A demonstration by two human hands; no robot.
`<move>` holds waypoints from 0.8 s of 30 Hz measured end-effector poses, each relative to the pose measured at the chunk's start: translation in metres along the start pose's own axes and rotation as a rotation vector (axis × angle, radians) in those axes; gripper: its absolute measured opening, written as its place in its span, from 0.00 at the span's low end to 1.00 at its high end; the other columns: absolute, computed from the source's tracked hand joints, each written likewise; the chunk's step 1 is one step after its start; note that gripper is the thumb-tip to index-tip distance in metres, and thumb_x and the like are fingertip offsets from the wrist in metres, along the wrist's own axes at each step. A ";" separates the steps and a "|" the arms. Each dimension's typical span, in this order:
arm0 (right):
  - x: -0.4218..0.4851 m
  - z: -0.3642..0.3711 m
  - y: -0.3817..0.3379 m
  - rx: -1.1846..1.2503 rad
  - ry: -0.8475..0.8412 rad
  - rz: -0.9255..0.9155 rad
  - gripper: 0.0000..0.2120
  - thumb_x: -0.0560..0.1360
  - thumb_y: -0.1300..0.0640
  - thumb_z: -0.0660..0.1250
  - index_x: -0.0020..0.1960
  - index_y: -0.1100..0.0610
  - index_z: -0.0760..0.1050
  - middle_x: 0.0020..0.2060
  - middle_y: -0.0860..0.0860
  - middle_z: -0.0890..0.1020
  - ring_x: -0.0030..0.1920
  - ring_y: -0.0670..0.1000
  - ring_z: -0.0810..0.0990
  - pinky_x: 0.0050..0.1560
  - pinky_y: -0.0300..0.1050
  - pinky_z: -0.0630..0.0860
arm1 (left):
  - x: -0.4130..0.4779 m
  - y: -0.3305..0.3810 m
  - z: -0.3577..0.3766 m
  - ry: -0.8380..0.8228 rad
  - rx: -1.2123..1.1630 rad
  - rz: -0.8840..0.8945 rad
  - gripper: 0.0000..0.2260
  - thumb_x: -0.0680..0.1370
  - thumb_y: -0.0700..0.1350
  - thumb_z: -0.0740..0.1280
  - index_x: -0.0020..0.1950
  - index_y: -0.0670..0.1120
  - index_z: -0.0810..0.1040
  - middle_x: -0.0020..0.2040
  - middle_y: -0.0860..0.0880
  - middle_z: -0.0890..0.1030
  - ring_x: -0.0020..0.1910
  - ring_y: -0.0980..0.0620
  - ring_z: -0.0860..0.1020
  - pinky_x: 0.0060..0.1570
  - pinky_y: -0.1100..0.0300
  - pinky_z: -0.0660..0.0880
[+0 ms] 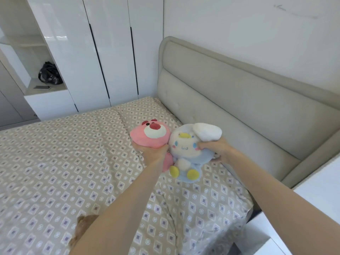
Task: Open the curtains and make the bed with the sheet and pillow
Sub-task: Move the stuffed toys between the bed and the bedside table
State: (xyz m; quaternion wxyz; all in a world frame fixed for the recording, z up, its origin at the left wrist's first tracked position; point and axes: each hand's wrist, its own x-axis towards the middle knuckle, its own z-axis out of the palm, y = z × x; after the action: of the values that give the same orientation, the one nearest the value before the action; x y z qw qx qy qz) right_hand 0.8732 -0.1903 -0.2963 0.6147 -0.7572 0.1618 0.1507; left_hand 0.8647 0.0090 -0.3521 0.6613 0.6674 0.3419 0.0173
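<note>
Sheet (55, 162) covers the mattress, smooth cotton-like cloth in beige printed with small purple and white diamonds. Its long axis runs from the picture's left edge toward the headboard (239, 100) on the right. On the far left, a glossy white wardrobe (110, 52) has an open shelf holding a black bag (49, 73). A flat pillow (145, 111) in the same print lies in the far corner, lengthwise along the headboard. The left hand (152, 150) has its fingers curled under the head of a fuzzy, round pink bear plush (149, 135). Touching the bear, a white long-eared plush (184, 144) in pale blue has yellow feet pointing toward the camera. The right hand (219, 148) grips it by the side of its head. The headboard is padded and grey-beige.
</note>
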 end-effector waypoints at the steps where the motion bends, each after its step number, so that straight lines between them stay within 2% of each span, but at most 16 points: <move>1: 0.009 -0.004 -0.001 -0.018 0.000 0.001 0.28 0.59 0.62 0.79 0.57 0.52 0.75 0.49 0.52 0.81 0.46 0.52 0.79 0.42 0.50 0.80 | 0.006 0.005 0.007 0.004 0.015 0.013 0.33 0.68 0.45 0.75 0.69 0.43 0.65 0.59 0.44 0.76 0.59 0.44 0.76 0.60 0.53 0.73; 3: 0.030 -0.011 -0.004 -0.036 0.015 0.023 0.30 0.57 0.62 0.79 0.57 0.52 0.76 0.52 0.53 0.81 0.48 0.54 0.79 0.42 0.50 0.80 | 0.017 0.016 0.024 -0.002 0.039 0.037 0.35 0.68 0.44 0.75 0.70 0.44 0.61 0.59 0.44 0.75 0.60 0.43 0.76 0.62 0.51 0.73; 7: 0.063 -0.022 -0.007 -0.114 0.050 0.040 0.34 0.54 0.59 0.79 0.59 0.51 0.74 0.54 0.53 0.80 0.54 0.56 0.79 0.48 0.58 0.81 | 0.044 0.027 0.053 -0.006 0.131 0.068 0.45 0.67 0.46 0.75 0.75 0.45 0.51 0.56 0.44 0.75 0.58 0.44 0.76 0.59 0.52 0.74; 9: 0.076 -0.026 -0.007 -0.148 0.059 0.048 0.33 0.56 0.58 0.79 0.59 0.51 0.74 0.55 0.53 0.80 0.55 0.56 0.79 0.46 0.57 0.82 | 0.053 0.028 0.063 -0.034 0.178 0.109 0.48 0.66 0.47 0.75 0.75 0.47 0.46 0.54 0.44 0.75 0.55 0.45 0.76 0.58 0.51 0.74; 12: 0.102 -0.040 -0.007 -0.172 0.114 0.088 0.33 0.53 0.58 0.77 0.58 0.52 0.74 0.55 0.53 0.78 0.56 0.57 0.78 0.46 0.55 0.81 | 0.067 0.028 0.084 -0.085 0.240 0.115 0.44 0.67 0.47 0.75 0.74 0.45 0.51 0.58 0.43 0.75 0.59 0.42 0.76 0.61 0.49 0.73; 14: 0.119 -0.050 -0.004 -0.181 0.141 0.099 0.29 0.55 0.60 0.77 0.54 0.53 0.74 0.53 0.53 0.77 0.54 0.56 0.77 0.45 0.50 0.79 | 0.075 0.029 0.098 -0.106 0.226 0.128 0.48 0.66 0.46 0.76 0.75 0.49 0.45 0.60 0.43 0.75 0.60 0.42 0.75 0.62 0.48 0.72; 16: 0.139 -0.063 0.000 -0.233 0.171 0.096 0.22 0.61 0.61 0.78 0.51 0.53 0.74 0.49 0.52 0.77 0.49 0.53 0.75 0.41 0.45 0.74 | 0.083 0.030 0.116 -0.125 0.217 0.141 0.52 0.66 0.45 0.76 0.75 0.51 0.39 0.60 0.46 0.73 0.61 0.44 0.74 0.63 0.50 0.71; 18: 0.160 -0.076 0.008 -0.296 0.216 0.086 0.22 0.62 0.59 0.78 0.54 0.52 0.75 0.49 0.52 0.77 0.47 0.52 0.75 0.40 0.44 0.72 | 0.091 0.031 0.133 -0.160 0.226 0.138 0.52 0.66 0.43 0.76 0.76 0.51 0.40 0.60 0.46 0.72 0.62 0.45 0.73 0.64 0.50 0.69; 21: 0.197 -0.101 0.029 -0.273 0.312 0.098 0.31 0.62 0.57 0.79 0.63 0.53 0.74 0.56 0.53 0.79 0.55 0.54 0.77 0.48 0.46 0.75 | 0.104 0.027 0.168 -0.199 0.306 0.136 0.54 0.65 0.41 0.76 0.75 0.53 0.38 0.56 0.48 0.70 0.63 0.42 0.72 0.65 0.48 0.69; 24: 0.234 -0.129 0.058 -0.266 0.357 0.157 0.34 0.62 0.55 0.80 0.65 0.55 0.72 0.60 0.54 0.78 0.60 0.57 0.77 0.52 0.47 0.75 | 0.117 0.015 0.212 -0.229 0.356 0.093 0.54 0.64 0.40 0.76 0.75 0.54 0.39 0.63 0.46 0.70 0.63 0.41 0.72 0.64 0.47 0.69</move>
State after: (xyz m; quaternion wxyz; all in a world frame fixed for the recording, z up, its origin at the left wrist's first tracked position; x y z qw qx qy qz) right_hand 1.0629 -0.3415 -0.4220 0.4576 -0.8311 0.3052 0.0817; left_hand 1.0614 -0.1175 -0.4152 0.5661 0.7862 0.2313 -0.0888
